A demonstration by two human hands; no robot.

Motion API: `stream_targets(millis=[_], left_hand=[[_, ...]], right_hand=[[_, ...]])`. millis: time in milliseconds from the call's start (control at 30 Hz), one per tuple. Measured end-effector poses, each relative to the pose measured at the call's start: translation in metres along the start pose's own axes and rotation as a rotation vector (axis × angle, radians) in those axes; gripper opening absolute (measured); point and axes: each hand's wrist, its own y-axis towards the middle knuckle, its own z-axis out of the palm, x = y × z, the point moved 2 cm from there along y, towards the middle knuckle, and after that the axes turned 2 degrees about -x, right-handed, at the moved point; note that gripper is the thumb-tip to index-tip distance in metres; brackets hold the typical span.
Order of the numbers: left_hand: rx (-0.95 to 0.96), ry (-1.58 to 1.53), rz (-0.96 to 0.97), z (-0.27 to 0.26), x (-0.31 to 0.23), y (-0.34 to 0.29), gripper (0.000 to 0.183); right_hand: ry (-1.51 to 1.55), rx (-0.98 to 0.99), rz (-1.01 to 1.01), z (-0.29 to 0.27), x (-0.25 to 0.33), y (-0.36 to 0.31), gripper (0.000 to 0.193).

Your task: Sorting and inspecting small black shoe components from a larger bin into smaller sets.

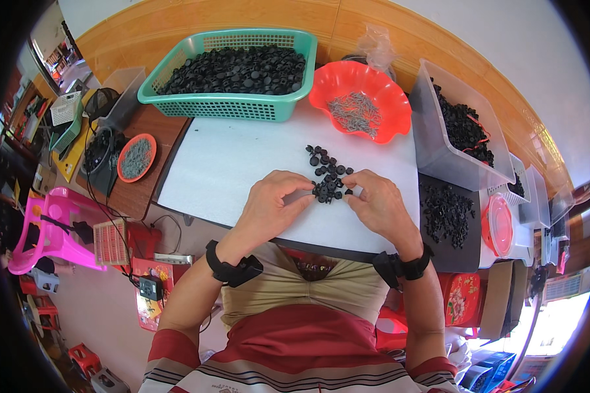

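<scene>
A small heap of black knob-like parts [330, 171] lies on the white work surface in front of me. My left hand [276, 200] is at the heap's left edge, thumb and forefinger curled together; whatever is between the tips blends into the dark parts. On the opposite side, my right hand [378, 200] pinches a small black part [349, 192] between thumb and forefinger. Both wrists wear black straps with a small device. The lower fingers of each hand are folded and partly hidden.
Beyond the heap stand a green basket [219, 108] of black caps and a red scalloped bowl [394, 124] of metal pins. A clear bin [432, 124] holds black parts; more black pieces [447, 216] lie at right. An orange dish [137, 158] sits left.
</scene>
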Motion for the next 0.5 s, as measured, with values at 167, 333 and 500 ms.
stream_targets(millis=[167, 333, 500], left_hand=[[-0.007, 0.005, 0.009, 0.001, 0.001, -0.001, 0.021], [-0.007, -0.032, -0.031, 0.000, -0.002, -0.002, 0.021], [0.003, -0.029, -0.042, 0.000, -0.001, -0.002, 0.021]], right_hand=[[0.006, 0.027, 0.040, -0.004, 0.004, -0.002, 0.029], [0.012, 0.007, 0.019, -0.003, 0.002, -0.008, 0.028], [-0.025, -0.024, 0.007, 0.001, 0.000, -0.011, 0.020]])
